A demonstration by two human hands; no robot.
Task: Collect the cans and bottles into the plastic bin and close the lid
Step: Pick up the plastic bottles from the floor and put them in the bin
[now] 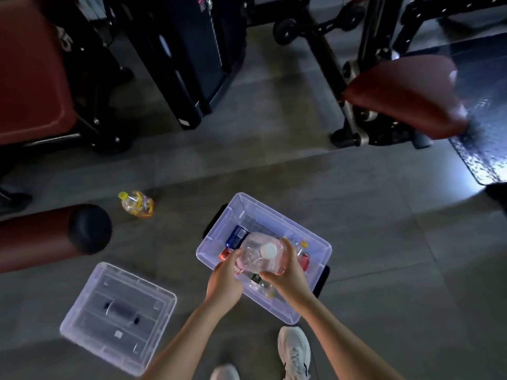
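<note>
Curling round one clear bottle (253,252) above one bin (315,239), left hand (223,281), right hand (288,272), one yellow bottle (137,204), one lid (118,305) aside.

No text was legible. Clear plastic bottle w/ yellow cap & label (138,205): purple print, too blurred to read. Blue metal can (237,235) in transparent plastic bin (285,219): white lettering was unreadable.

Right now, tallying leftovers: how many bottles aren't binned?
2: yellow-capped bottle on the floor; white-capped bottle over the bin, in left hand and right hand. More may be hidden.
</note>
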